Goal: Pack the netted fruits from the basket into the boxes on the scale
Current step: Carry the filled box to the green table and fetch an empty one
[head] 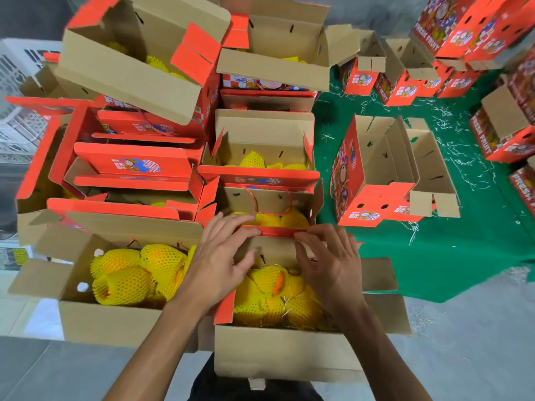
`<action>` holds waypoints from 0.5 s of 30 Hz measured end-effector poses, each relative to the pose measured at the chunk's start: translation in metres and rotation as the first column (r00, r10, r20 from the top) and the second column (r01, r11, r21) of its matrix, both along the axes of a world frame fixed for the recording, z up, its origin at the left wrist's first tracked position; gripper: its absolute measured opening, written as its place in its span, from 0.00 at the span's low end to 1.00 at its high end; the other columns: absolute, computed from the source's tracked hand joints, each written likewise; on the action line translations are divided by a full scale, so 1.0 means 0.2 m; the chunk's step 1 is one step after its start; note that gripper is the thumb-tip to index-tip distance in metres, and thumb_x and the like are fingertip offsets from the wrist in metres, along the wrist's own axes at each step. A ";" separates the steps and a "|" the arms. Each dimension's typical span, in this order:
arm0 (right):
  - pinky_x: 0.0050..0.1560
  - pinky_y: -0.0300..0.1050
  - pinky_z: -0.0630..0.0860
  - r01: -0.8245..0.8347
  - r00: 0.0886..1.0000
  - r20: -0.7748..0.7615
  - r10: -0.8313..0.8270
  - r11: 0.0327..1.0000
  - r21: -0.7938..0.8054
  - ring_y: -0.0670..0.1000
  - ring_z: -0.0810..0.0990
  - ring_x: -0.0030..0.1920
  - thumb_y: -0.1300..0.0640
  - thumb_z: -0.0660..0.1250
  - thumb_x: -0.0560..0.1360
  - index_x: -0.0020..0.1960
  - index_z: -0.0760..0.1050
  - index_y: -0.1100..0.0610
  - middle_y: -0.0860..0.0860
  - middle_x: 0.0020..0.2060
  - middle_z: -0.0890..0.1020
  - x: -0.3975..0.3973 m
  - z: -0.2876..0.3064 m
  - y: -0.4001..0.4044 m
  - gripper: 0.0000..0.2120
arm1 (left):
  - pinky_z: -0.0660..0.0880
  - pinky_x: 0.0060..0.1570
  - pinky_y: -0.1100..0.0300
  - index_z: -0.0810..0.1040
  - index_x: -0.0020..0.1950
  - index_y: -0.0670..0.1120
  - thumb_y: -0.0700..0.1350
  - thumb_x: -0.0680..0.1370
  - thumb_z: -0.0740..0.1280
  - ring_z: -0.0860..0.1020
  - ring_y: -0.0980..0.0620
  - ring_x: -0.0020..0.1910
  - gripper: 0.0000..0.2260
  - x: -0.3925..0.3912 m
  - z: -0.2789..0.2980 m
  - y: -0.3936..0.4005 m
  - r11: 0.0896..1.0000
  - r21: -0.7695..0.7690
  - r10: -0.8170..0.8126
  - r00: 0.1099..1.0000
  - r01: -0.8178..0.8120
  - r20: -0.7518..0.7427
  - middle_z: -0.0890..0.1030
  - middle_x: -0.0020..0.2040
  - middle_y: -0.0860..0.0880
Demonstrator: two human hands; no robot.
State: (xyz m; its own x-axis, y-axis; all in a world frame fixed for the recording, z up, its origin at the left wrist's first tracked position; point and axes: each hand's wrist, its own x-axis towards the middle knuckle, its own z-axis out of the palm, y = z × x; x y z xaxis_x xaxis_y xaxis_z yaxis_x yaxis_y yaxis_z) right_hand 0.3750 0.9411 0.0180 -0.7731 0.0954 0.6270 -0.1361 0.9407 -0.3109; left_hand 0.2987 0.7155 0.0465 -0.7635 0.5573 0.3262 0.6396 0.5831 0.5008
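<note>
Here, box flap (278, 231) lengthwise left-right.

Two bare forearms come up from the near edge, with no sleeves, watch, bracelet or gloves showing on them. The left hand (220, 261) and the right hand (330, 261) are bare too, with no rings visible on the fingers (246, 234), whose nails look short. Between the forearms at the near edge sits a patch of dark clothing (228, 386); its kind cannot be told.
</note>
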 end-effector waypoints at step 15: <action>0.47 0.51 0.77 0.082 0.984 0.149 -0.102 0.987 0.137 0.54 0.84 0.43 0.49 0.72 0.75 0.46 0.84 0.51 0.49 0.41 0.86 0.01 0.02 -0.06 0.06 | 0.69 0.71 0.45 0.82 0.59 0.43 0.39 0.75 0.73 0.72 0.44 0.71 0.13 0.21 -0.05 -0.06 0.994 0.098 -0.032 0.996 0.040 -0.089 0.77 0.69 0.46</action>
